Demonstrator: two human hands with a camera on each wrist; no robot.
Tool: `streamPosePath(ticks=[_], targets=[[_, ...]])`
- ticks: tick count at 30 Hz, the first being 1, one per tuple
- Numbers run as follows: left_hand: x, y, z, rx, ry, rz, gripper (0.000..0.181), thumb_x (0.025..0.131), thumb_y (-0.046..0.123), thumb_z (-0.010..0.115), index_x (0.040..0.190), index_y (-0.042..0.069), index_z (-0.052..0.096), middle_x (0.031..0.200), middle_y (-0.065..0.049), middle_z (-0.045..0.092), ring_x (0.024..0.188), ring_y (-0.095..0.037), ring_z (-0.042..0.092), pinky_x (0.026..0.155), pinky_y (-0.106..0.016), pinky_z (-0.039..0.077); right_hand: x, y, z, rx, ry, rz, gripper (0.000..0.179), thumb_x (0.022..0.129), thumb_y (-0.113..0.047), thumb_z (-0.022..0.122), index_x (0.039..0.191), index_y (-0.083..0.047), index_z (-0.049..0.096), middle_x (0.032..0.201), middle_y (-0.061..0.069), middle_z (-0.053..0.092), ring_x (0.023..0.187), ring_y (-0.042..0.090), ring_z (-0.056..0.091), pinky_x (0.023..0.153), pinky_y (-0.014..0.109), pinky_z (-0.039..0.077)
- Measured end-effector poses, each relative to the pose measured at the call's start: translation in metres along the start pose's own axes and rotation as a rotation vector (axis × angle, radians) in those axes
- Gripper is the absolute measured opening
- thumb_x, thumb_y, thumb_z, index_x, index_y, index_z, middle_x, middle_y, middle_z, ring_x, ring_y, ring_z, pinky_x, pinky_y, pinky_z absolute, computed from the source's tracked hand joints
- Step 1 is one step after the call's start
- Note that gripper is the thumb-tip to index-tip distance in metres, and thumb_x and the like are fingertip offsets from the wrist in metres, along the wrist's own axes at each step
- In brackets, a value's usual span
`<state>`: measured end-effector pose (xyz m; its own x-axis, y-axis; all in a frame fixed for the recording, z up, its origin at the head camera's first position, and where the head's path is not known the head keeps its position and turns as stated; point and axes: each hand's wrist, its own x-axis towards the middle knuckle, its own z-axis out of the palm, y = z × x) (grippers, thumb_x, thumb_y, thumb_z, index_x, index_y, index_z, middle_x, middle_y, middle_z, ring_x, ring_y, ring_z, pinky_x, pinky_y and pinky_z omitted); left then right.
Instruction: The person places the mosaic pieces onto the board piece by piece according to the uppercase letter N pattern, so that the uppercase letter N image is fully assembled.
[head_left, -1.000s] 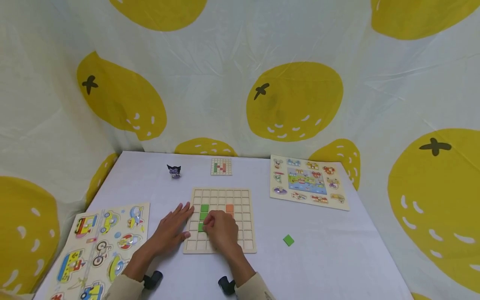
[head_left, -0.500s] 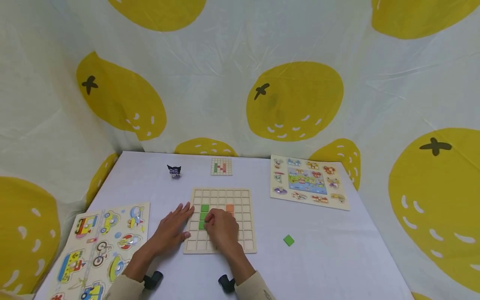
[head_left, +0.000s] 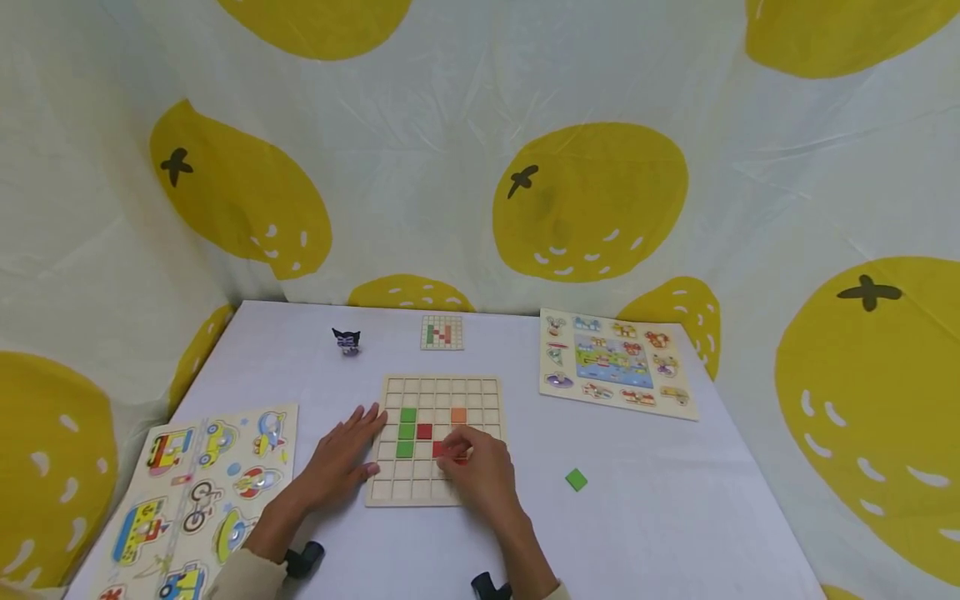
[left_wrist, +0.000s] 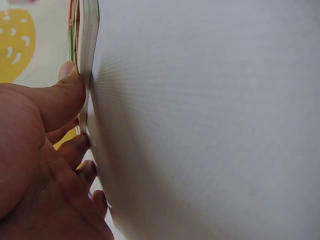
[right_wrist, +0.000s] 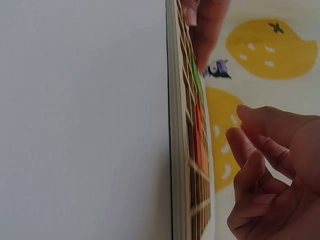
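A wooden grid board (head_left: 401,492) lies mid-table, with green square tiles (head_left: 406,432) in a column at its left. Red tiles (head_left: 424,431) step down diagonally from them, and an orange tile (head_left: 458,414) sits further right. My left hand (head_left: 341,462) rests at the board's left edge with fingers spread; in the left wrist view its thumb (left_wrist: 65,97) lies against the board's edge. Over the board's right middle hovers my right hand (head_left: 483,475), hiding some cells. The right wrist view shows its fingers (right_wrist: 252,167) loosely bent, holding nothing, apart from the board.
A loose green tile (head_left: 576,479) lies right of the board. Behind it are a small pattern card (head_left: 457,343) and a dark figurine (head_left: 347,342). A vehicle puzzle (head_left: 247,458) lies at left, another picture puzzle (head_left: 555,390) at back right.
The lowest green tile has settled into line under the other two. My right hand has moved right off it, uncovering red tiles. My left hand stays put.
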<state>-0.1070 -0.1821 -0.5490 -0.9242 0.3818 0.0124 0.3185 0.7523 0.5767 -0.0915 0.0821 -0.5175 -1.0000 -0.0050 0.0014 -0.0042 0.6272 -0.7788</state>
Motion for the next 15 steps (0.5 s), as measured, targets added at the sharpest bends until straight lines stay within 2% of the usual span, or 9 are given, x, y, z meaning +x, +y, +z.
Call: streamPosePath(ticks=[8, 15], targets=[[0.001, 0.002, -0.001, -0.010, -0.008, -0.010, 0.083, 0.097, 0.014, 0.076, 0.167, 0.008, 0.032, 0.177, -0.015, 0.024, 0.164, -0.046, 0.017, 0.129, -0.068, 0.018, -0.012, 0.029, -0.042, -0.002, 0.061, 0.155, 0.018, 0.086, -0.017, 0.087, 0.099, -0.024, 0.077, 0.081, -0.010, 0.070, 0.066, 0.014, 0.052, 0.057, 0.022, 0.041], [0.002, -0.004, 0.003, -0.001, -0.016, -0.007, 0.084, 0.097, 0.016, 0.076, 0.168, 0.009, 0.031, 0.177, -0.014, 0.023, 0.165, -0.045, 0.016, 0.129, -0.067, 0.017, -0.023, 0.056, -0.073, -0.011, 0.156, 0.224, 0.023, 0.082, -0.013, 0.090, 0.100, -0.022, 0.077, 0.086, -0.006, 0.074, 0.061, 0.014, 0.049, 0.054, 0.023, 0.038]])
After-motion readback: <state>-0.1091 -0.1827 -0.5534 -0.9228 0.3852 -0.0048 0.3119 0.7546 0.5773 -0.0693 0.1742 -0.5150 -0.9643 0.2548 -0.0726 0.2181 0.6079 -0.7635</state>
